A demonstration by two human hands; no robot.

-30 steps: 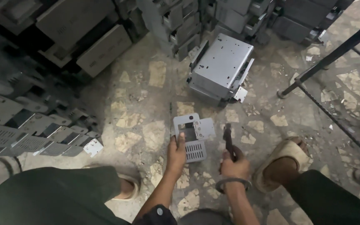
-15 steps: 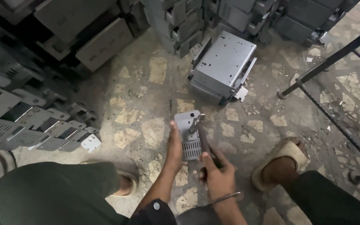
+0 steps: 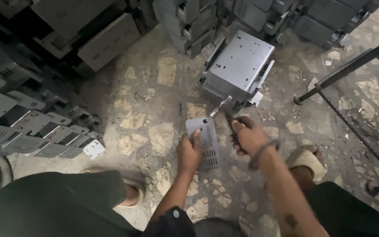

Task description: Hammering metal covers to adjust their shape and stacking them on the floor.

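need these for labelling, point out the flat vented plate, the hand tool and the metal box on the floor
flat vented plate (image 3: pixel 208 142), head view, bare middle above the vent slots
hand tool (image 3: pixel 221 105), head view, on its pale metal head
metal box (image 3: pixel 241 63), head view, middle of its top face

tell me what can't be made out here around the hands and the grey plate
Head view:
- Tool in the right hand: grip hidden by the fingers, tip too small to tell.
- Grey vented plate: near left edge hidden under the left hand.
- Metal box: its far side faces away.

Head-worn view, steeply down, seemingly near floor (image 3: pixel 154 109)
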